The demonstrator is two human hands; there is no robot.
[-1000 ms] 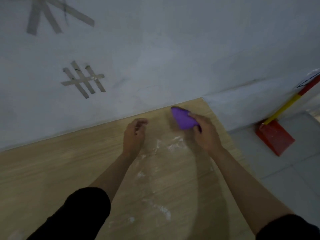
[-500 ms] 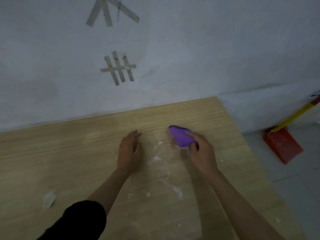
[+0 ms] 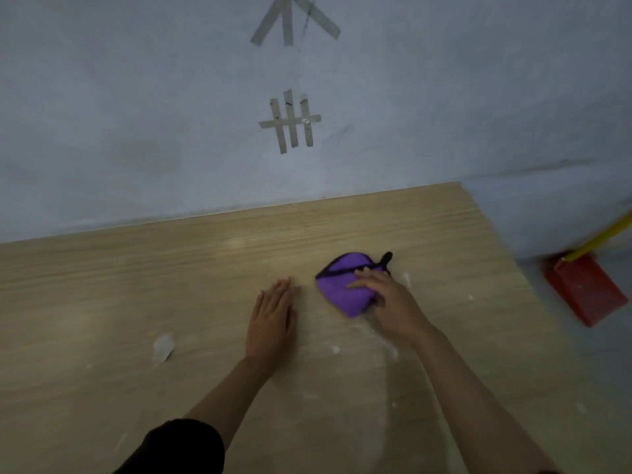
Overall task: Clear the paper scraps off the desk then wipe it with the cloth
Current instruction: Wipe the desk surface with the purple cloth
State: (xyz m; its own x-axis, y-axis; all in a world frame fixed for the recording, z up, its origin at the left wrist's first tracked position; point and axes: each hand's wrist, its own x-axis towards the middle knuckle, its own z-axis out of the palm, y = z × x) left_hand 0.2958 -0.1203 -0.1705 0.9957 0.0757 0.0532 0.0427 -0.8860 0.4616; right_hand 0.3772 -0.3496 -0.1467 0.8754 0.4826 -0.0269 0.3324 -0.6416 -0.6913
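A purple cloth (image 3: 345, 289) with a dark edge lies folded on the wooden desk (image 3: 136, 285), right of centre. My right hand (image 3: 390, 302) lies on top of it, fingers stretched over the fabric and pressing it down. My left hand (image 3: 272, 319) rests flat on the desk just left of the cloth, fingers straight, holding nothing. A crumpled white paper scrap (image 3: 163, 347) lies to the left of that hand. Several small white bits (image 3: 390, 350) and a faint white smear sit on the wood below and beside my right wrist.
The desk's far edge meets a grey wall carrying strips of tape (image 3: 290, 123). Past the desk's right edge, a red dustpan (image 3: 584, 289) with a yellow handle stands on the grey floor.
The view has swung left and down. My right hand drew the cloth toward me from the far corner and now lies flatter on it. My left hand went from curled to flat.
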